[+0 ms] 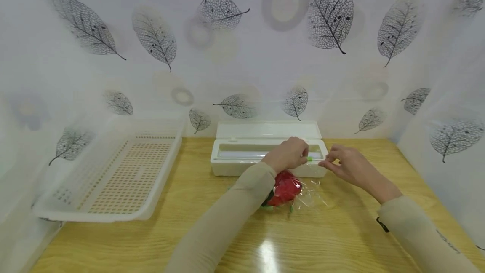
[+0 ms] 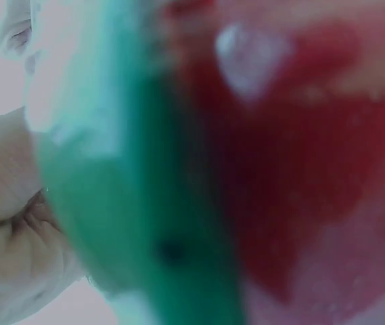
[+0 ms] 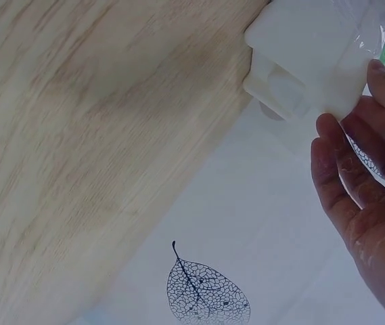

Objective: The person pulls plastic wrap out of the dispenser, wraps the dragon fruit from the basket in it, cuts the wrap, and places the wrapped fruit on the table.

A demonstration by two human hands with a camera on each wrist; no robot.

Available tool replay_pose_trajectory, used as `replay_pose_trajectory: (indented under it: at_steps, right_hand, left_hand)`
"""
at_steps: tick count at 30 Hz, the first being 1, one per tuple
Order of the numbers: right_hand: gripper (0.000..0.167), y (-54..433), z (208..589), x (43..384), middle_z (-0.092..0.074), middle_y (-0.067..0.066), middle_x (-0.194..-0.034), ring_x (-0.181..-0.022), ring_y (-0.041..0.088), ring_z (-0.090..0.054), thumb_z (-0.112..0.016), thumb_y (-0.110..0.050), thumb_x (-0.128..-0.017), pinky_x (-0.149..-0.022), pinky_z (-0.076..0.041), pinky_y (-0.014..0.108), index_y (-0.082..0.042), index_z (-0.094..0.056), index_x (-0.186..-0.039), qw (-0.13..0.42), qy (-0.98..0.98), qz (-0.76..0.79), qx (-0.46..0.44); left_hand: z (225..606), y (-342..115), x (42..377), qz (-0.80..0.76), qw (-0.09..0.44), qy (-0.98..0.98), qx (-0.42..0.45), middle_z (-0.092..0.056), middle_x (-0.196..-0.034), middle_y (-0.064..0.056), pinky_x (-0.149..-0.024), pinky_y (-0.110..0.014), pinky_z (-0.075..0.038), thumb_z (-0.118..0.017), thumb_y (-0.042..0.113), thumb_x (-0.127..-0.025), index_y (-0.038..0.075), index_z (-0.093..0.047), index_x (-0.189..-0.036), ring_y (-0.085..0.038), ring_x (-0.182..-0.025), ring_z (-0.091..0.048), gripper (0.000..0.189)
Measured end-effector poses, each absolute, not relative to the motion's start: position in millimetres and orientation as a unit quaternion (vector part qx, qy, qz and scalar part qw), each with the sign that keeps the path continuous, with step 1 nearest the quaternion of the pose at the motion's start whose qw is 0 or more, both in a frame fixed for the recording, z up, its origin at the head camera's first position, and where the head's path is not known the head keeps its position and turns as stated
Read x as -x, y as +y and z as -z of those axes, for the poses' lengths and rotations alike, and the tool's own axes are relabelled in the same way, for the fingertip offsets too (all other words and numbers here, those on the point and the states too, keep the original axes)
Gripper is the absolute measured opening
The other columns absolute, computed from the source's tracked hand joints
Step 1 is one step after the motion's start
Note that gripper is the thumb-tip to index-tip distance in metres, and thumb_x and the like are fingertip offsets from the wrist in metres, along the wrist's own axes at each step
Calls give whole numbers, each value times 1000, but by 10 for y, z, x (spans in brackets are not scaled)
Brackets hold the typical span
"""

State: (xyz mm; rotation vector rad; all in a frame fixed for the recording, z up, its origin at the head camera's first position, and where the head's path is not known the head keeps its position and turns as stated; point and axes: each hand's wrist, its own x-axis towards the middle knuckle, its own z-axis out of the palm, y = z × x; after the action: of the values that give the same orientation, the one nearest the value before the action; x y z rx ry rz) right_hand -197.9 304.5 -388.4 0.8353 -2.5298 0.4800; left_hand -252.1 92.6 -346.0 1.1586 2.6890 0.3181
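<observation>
A white cling film dispenser box [image 1: 227,168] stands at the table's back, its lid [image 1: 267,130] raised and a film roll [image 1: 242,154] inside. My left hand [image 1: 289,153] reaches over its front, curled fingers at the small green slider [image 1: 309,159] on the cutting rail. At the box's right end, my right hand [image 1: 346,163] pinches the edge of the film with thumb and forefinger. Under my left wrist lies a red and green thing [image 1: 285,188] covered in crinkled clear film [image 1: 312,193]; it fills the left wrist view, blurred. The left forearm hides part of it.
A white plastic basket [image 1: 147,212] with a perforated bottom stands on the left of the wooden table [image 1: 212,231]. Behind and at both sides hangs a pale leaf-patterned curtain [image 1: 242,66], close behind the box.
</observation>
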Motion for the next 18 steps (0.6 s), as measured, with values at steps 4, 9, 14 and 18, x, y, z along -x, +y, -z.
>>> replay_pose_trajectory:
  at_steps: [4,9,14,18]
  right_hand:
    - [11,3048,3844,1964,-54,-11,-70,-59,-5,-36,-85,-8,-79,-52,-37,19,-12,-76,-75,201,-919,-171,-292]
    - [10,3040,3771,1945,-70,-4,-83,-71,8,-64,-81,-16,-86,-62,-52,29,-11,-77,-94,160,-939,-153,-261]
    - [20,3015,3747,1956,-61,-5,-82,-64,4,-51,-78,-18,-90,-56,-44,23,-12,-80,-109,128,-947,-146,-254]
    - [14,3014,3756,1975,-53,-8,-77,-61,-2,-34,-81,-13,-86,-53,-35,20,-14,-82,-100,135,-940,-155,-272]
  left_hand:
    - [3453,913,2523,-118,105,908,-388,-70,-97,0,-77,-19,-49,-63,19,-101,9,-73,-101,-11,-88,-61,13]
    - [3455,899,2518,-129,111,906,-388,-71,-97,-1,-75,-19,-49,-63,19,-102,9,-72,-102,-12,-88,-61,14]
    - [3462,887,2516,-131,113,907,-384,-72,-103,-2,-79,-20,-51,-63,20,-102,9,-72,-103,-13,-94,-65,14]
    - [3465,874,2524,-131,101,907,-387,-73,-106,-3,-84,-22,-53,-65,19,-100,9,-73,-104,-15,-99,-67,13]
